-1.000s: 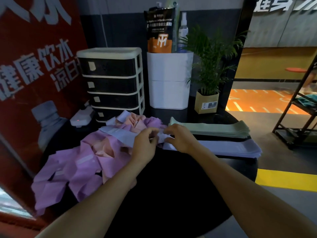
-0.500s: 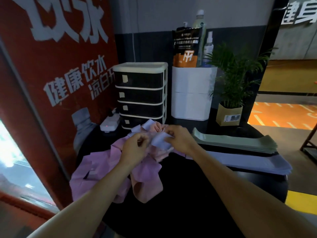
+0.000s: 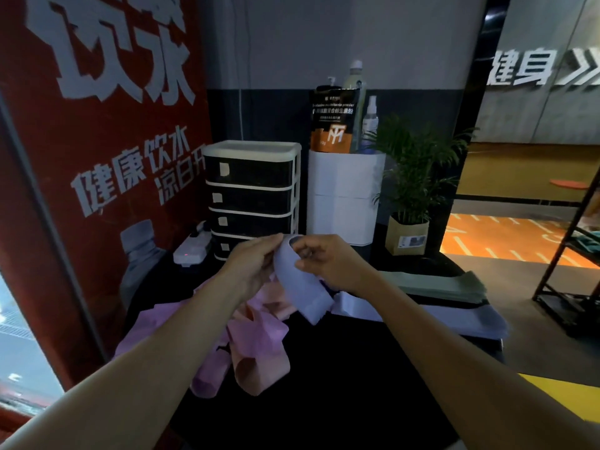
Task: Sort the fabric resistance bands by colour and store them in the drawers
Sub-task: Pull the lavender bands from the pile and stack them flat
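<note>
The dark round bench [image 3: 324, 401] has bare surface toward its near edge; its back edge is lined with things. One drawer unit [image 3: 251, 196] with four drawers, all closed, stands at the back left. Two flat stacks, green [image 3: 438, 284] and lavender [image 3: 464, 319], lie along the right edge. A loose pink heap [image 3: 246, 345] spills over the left edge. One lavender band [image 3: 300, 287] is lifted above the heap, each grip pinching it: left hand [image 3: 251, 271] and right hand [image 3: 328, 264].
</note>
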